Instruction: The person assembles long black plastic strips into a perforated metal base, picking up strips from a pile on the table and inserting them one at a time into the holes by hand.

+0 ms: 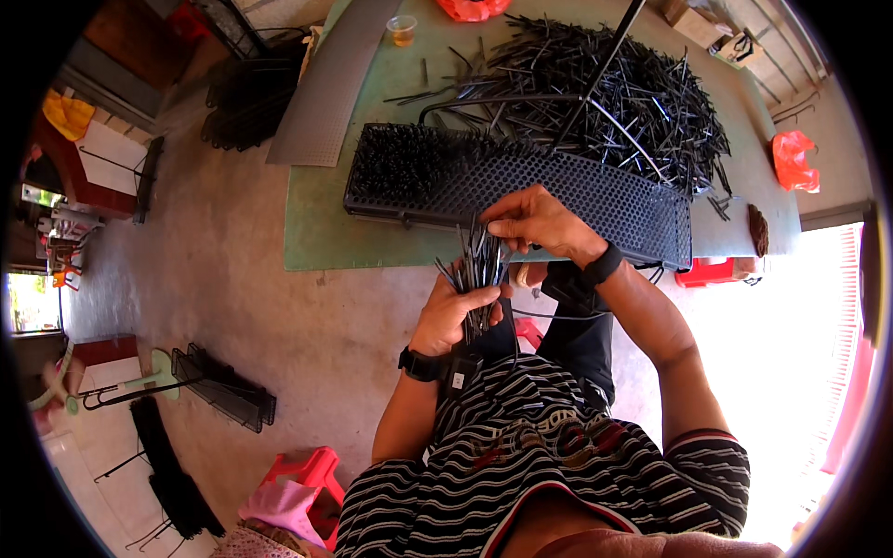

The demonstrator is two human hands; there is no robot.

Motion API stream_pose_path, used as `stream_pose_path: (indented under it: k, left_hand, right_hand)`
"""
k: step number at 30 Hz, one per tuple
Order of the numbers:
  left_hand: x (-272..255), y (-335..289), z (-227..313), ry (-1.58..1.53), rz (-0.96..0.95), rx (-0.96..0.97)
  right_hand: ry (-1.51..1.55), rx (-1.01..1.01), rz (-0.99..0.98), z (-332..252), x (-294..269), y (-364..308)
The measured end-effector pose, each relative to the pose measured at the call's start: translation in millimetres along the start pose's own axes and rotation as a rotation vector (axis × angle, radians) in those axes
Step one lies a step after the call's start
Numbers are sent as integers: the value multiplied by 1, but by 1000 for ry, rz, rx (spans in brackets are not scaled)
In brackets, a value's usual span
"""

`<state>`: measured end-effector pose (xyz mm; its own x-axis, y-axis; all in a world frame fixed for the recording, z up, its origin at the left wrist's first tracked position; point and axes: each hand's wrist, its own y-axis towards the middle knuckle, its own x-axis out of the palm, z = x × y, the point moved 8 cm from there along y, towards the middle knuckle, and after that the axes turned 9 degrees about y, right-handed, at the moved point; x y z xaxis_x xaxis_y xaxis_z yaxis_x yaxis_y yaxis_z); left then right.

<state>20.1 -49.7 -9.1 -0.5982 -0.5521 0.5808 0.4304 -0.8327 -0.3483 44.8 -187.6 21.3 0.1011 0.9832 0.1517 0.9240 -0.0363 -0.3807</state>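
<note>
My left hand is wrapped round a bundle of thin black strips, which stand upright and fan out at the top. The thumb and index finger of my right hand pinch at the upper ends of these strips; how many they grip is too small to tell. Just beyond my hands, a long black frame with a honeycomb-like perforated panel lies along the table's near edge. Black strips stand densely in its left part, while the holes on the right are bare. A thin black rod frame rises over it.
A large heap of loose black strips covers the back of the green table. A grey perforated sheet, a cup of amber liquid and red plastic bags are around it. Red stools and black racks stand on the floor.
</note>
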Motion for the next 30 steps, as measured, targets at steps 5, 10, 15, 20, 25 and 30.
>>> stream_pose_path:
  k: [5, 10, 15, 20, 25, 30]
  left_hand:
    - [1, 3, -2, -6, -38, -24]
    - [8, 10, 2, 11, -51, -18]
    - [6, 20, 0, -10, -55, -25]
    - [2, 28, -6, 6, -53, -21]
    - [-5, 34, -10, 8, -8, -18]
    - [-1, 43, -3, 43, -5, -6]
  right_hand:
    - [34, -32, -28, -1, 2, 1]
    - [-25, -27, 28, -6, -11, 3]
    - [28, -61, 104, -7, -22, 3]
    - [74, -72, 161, -2, -41, 6]
    - [84, -149, 271, -8, -52, -1]
    - [75, -196, 331, -16, -64, -12]
